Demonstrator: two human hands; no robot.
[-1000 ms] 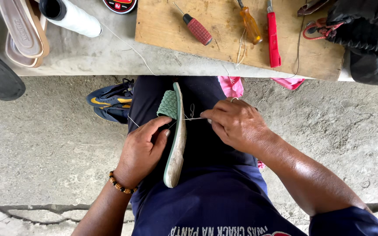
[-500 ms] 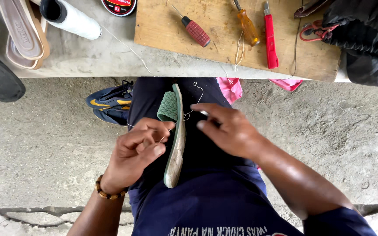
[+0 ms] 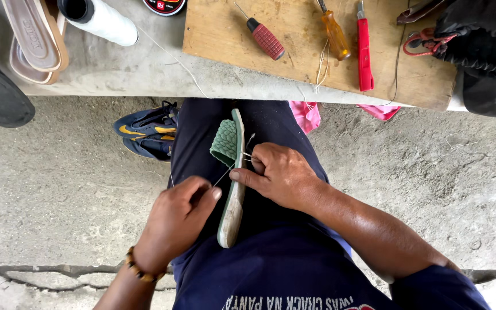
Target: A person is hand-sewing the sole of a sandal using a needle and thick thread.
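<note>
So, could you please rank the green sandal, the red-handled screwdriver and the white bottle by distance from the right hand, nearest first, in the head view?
1. Green sandal: on the lap, touched by the right hand.
2. Red-handled screwdriver: straight ahead on the wooden board.
3. White bottle: far left on the concrete ledge.

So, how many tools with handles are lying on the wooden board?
3, side by side on the board: a red-handled screwdriver on the left, an orange-handled one in the middle, a red tool on the right. The dark bag may hide more.
</note>
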